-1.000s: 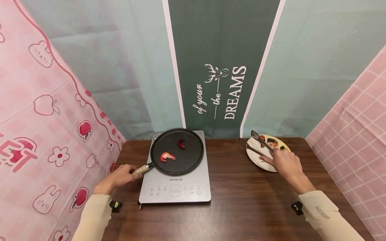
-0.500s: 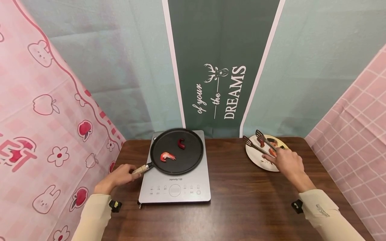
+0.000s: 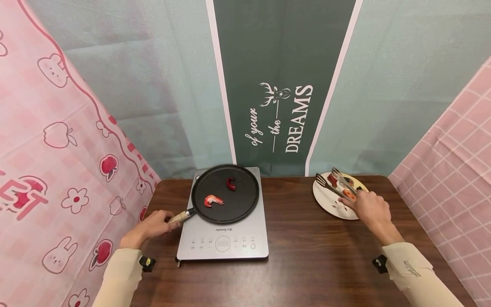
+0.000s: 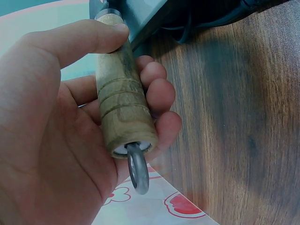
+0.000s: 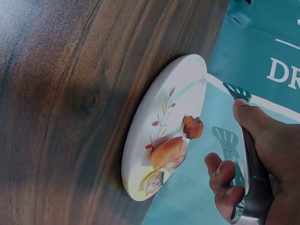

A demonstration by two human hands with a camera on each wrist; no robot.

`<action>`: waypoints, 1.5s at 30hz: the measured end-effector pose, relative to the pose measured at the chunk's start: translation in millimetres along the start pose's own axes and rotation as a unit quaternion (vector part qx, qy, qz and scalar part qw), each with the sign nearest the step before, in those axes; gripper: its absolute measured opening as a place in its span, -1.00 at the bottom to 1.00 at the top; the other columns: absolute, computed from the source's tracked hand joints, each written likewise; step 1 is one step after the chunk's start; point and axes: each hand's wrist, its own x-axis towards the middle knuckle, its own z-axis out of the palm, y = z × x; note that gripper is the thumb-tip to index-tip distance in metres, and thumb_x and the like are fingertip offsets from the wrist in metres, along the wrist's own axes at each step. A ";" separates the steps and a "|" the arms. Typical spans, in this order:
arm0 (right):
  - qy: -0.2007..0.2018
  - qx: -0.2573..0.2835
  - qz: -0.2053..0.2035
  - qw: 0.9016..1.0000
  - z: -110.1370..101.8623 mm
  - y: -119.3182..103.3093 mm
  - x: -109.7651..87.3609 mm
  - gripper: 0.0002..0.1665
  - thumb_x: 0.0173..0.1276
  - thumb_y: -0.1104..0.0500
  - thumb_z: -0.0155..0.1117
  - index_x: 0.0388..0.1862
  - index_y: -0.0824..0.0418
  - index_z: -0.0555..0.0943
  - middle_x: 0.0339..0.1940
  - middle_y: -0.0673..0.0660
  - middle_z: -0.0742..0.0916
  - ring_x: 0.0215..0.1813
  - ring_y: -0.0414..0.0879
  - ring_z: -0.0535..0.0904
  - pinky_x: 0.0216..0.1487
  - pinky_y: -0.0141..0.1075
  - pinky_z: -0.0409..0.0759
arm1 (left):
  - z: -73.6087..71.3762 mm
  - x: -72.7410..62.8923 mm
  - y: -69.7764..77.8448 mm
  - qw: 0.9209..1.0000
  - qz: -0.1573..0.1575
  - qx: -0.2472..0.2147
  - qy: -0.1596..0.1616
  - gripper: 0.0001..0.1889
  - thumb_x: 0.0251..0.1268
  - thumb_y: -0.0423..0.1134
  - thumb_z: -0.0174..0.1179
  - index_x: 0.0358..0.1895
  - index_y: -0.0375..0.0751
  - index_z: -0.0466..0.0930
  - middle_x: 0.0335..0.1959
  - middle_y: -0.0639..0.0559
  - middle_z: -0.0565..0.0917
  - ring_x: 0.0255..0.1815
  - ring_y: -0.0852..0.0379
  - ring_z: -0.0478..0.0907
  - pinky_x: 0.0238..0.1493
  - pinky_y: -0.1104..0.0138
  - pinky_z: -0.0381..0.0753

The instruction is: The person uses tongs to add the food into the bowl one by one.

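My left hand (image 3: 151, 226) grips the wooden handle (image 4: 122, 98) of a flat black pan (image 3: 239, 209), fingers and thumb curled round it. In the pan lie a red-and-white shrimp (image 3: 212, 200) and a dark red curled piece (image 3: 230, 184). On the right, my right hand (image 3: 371, 209) holds metal tongs (image 5: 255, 183) with slotted ends. Those ends are spread apart over the white plate (image 3: 324, 202), and nothing shows between them. Food on the plate includes a dark red piece (image 3: 332, 180), an orange piece (image 5: 168, 153) and a small reddish-brown chunk (image 5: 192, 127).
Beneath the pan is a silver induction cooker (image 3: 222, 251) on a dark wooden table (image 3: 295, 256). A black cable (image 4: 225, 18) lies near the cooker in the left wrist view. Printed cloths (image 3: 172, 106) hang behind the table and at both sides.
My right hand and the tongs have shifted slightly to the right over the plate, and more of the plate's printed pattern shows. The left hand, pan and its contents stay in place.
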 end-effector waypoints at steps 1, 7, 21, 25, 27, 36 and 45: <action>-0.002 0.001 0.003 1.000 0.1 0.5 -0.1 -0.27 0.41 -0.31 0.41 -0.64 0.20 0.41 -0.59 0.42 0.61 -0.58 0.35 0.54 -0.57 0.19 0.48 | 0.2 0.0 -0.2 1.000 0.000 0.000 0.000 -0.77 0.42 -0.14 0.31 -0.40 -0.14 0.60 -0.63 0.13 0.53 -0.58 0.17 0.44 -0.48 0.32 0.41; -0.008 0.002 0.015 1.000 2.0 4.3 1.3 -0.28 0.42 -0.29 0.40 -0.65 0.23 0.46 -0.62 0.40 0.61 -0.61 0.29 0.53 -0.62 0.11 0.46 | 0.2 -0.5 0.5 1.000 -0.004 -0.002 0.001 -0.78 0.42 -0.14 0.31 -0.38 -0.14 0.61 -0.63 0.13 0.53 -0.58 0.16 0.44 -0.47 0.32 0.41; -0.020 -0.004 0.027 0.999 5.0 12.3 5.3 -0.28 0.44 -0.28 0.37 -0.50 0.37 0.60 -0.57 0.47 0.63 -0.60 0.31 0.54 -0.61 0.11 0.47 | -1.0 -0.4 1.4 1.000 -0.008 -0.004 0.000 -0.79 0.42 -0.13 0.31 -0.34 -0.17 0.63 -0.61 0.13 0.55 -0.57 0.17 0.43 -0.47 0.33 0.40; -0.023 -0.004 0.024 0.999 5.3 14.3 6.5 -0.29 0.45 -0.28 0.37 -0.58 0.31 0.55 -0.59 0.44 0.62 -0.61 0.29 0.53 -0.61 0.09 0.47 | -0.6 0.4 0.8 1.000 -0.008 -0.002 0.000 -0.80 0.42 -0.13 0.31 -0.33 -0.17 0.64 -0.62 0.14 0.55 -0.57 0.18 0.44 -0.47 0.33 0.41; -0.025 -0.004 0.023 0.999 5.1 15.0 7.2 -0.28 0.45 -0.29 0.37 -0.57 0.32 0.56 -0.58 0.46 0.63 -0.60 0.30 0.54 -0.61 0.10 0.47 | -0.2 0.4 0.3 1.000 -0.006 -0.001 0.000 -0.81 0.42 -0.13 0.31 -0.32 -0.17 0.65 -0.62 0.14 0.55 -0.57 0.18 0.44 -0.46 0.33 0.41; -0.031 -0.007 0.025 0.999 3.0 15.3 11.7 -0.25 0.43 -0.30 0.37 -0.44 0.42 0.64 -0.46 0.58 0.67 -0.53 0.40 0.58 -0.55 0.18 0.51 | -0.4 -0.2 0.3 1.000 -0.003 0.005 0.003 -0.78 0.42 -0.12 0.31 -0.36 -0.14 0.63 -0.61 0.14 0.56 -0.58 0.20 0.44 -0.47 0.34 0.40; -0.058 0.000 0.037 0.998 5.2 18.0 13.7 -0.29 0.45 -0.30 0.36 -0.57 0.28 0.58 -0.43 0.55 0.69 -0.49 0.38 0.61 -0.53 0.15 0.53 | -0.9 -1.8 1.7 1.000 0.003 -0.001 0.001 -0.80 0.39 -0.12 0.32 -0.29 -0.19 0.65 -0.60 0.12 0.56 -0.57 0.19 0.44 -0.47 0.33 0.40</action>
